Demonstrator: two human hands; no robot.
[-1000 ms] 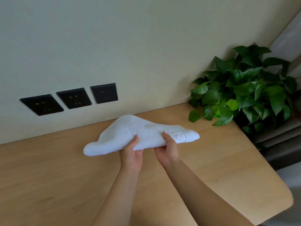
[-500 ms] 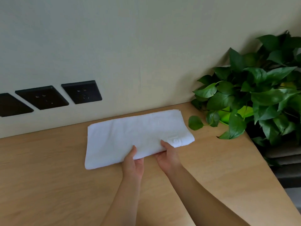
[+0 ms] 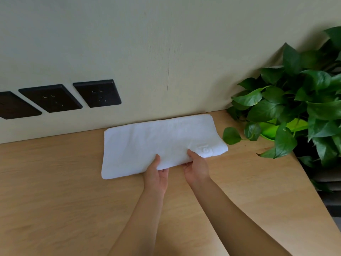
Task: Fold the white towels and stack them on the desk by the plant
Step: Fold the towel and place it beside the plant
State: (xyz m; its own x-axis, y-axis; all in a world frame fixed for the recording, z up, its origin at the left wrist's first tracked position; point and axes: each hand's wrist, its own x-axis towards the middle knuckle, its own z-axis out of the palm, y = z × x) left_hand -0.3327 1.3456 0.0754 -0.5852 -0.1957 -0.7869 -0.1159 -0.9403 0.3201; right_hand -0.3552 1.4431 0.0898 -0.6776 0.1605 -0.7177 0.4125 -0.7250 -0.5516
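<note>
Towel [image 3: 156,141]: one, white, folded, lying flat on the worktop [image 3: 55,191] just left of the plant [image 3: 295,100], far edge at the wall [image 3: 166,43]. Worktop: one, light wood. Plant: one, leafy, standing in one bright green pot [image 3: 271,131]. Sockets [image 3: 50,98]: three, black, on the wall well left of the plant. Hands: two, at the towel's near edge, nearer its plant end. Left hand [image 3: 156,176] and right hand [image 3: 196,168] each pinch that edge, thumb on top, fingers beneath.

desk [image 3: 55,200]: pale wood | white towel [image 3: 147,143]: folded, flat near wall [image 3: 166,43] | plant [image 3: 295,108]: right end, apparently standing on desk
</note>
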